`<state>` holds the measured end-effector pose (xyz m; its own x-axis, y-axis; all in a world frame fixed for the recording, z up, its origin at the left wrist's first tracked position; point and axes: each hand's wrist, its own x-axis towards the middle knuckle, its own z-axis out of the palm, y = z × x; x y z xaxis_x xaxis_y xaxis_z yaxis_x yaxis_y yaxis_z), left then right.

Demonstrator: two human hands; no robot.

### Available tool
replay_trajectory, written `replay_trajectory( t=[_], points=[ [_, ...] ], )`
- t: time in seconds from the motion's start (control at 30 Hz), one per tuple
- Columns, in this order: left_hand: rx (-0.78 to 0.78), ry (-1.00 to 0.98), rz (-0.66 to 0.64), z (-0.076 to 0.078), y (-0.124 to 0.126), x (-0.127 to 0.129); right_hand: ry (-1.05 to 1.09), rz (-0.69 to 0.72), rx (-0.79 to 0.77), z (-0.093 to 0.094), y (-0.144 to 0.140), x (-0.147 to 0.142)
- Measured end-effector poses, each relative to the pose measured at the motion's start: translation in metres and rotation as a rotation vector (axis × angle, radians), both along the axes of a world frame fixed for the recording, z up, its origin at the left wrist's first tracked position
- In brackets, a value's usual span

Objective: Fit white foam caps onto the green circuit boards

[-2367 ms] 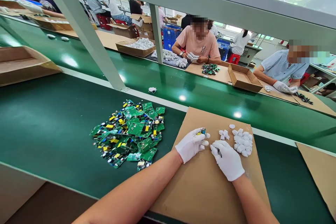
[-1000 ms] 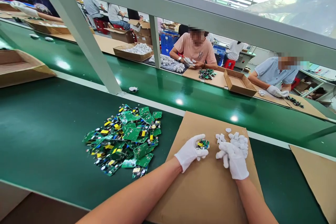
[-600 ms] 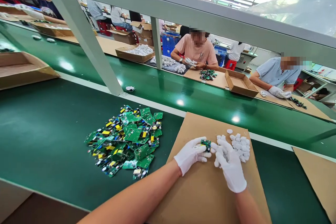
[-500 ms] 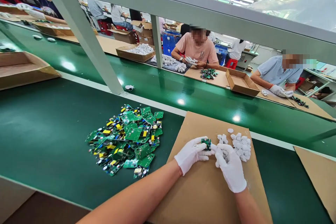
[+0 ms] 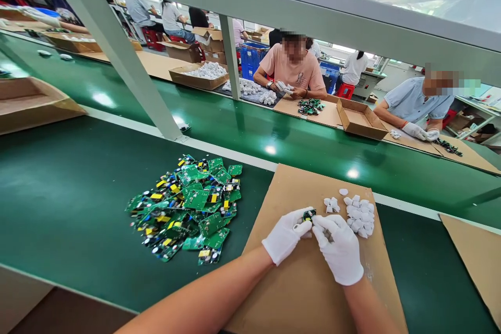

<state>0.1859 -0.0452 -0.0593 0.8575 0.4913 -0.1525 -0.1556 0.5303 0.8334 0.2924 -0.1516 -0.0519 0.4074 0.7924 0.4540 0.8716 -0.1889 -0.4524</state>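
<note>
My left hand (image 5: 285, 235), in a white glove, grips a small green circuit board (image 5: 309, 215) between thumb and fingers. Against the board's right side are the closed fingertips of my right hand (image 5: 340, 248), gloved too. A greyish bit shows within its curled fingers, too hidden to name. Both hands are over a cardboard sheet (image 5: 309, 292). Just beyond them lie a small cluster of white pieces (image 5: 332, 205), a larger group of white pieces (image 5: 360, 216) and a single white disc (image 5: 343, 192). Left of the cardboard, a heap of green circuit boards (image 5: 195, 199) covers part of the bench.
A grey metal post (image 5: 129, 52) and crossbar (image 5: 274, 5) frame the bench. Past them runs a green conveyor (image 5: 250, 125). Two co-workers sit across it, near an open cardboard tray (image 5: 362, 119). Another cardboard tray (image 5: 35, 107) stands at far left.
My hands have drawn closer together, and the circuit board has tilted so that its yellow part shows. On the conveyor, a board with a white part has moved left, partly behind the post.
</note>
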Motion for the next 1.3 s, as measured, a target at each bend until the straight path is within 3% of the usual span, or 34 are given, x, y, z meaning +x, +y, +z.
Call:
replay_trajectory(
  t=[0.13, 0.3, 0.47, 0.7, 0.9, 1.03, 1.2, 1.3],
  points=[
    [-0.007, -0.006, -0.037, 0.002, 0.0, -0.002, -0.047, 0.02, 0.032, -0.002, 0.004, 0.0],
    [-0.092, -0.037, -0.09, 0.006, 0.004, -0.006, 0.118, 0.136, 0.029, 0.004, 0.002, 0.001],
    [-0.13, 0.012, -0.109, 0.005, 0.002, -0.006, 0.139, 0.106, 0.126, 0.002, 0.003, 0.001],
    [0.047, 0.055, -0.039, 0.008, -0.005, 0.0, 0.025, 0.106, 0.154, -0.009, 0.011, -0.004],
    [0.097, -0.032, -0.07, 0.016, -0.005, -0.001, 0.203, 0.21, 0.168, -0.004, 0.008, -0.002],
    [0.057, -0.013, -0.092, 0.021, -0.005, -0.003, 0.266, 0.267, 0.184, -0.003, 0.005, 0.001],
    [-0.029, 0.008, -0.11, 0.015, -0.004, -0.005, 0.203, 0.235, 0.277, -0.008, 0.01, -0.001],
    [0.009, 0.01, -0.126, 0.011, -0.002, -0.004, 0.246, 0.232, 0.19, -0.004, 0.009, -0.003]
  ],
)
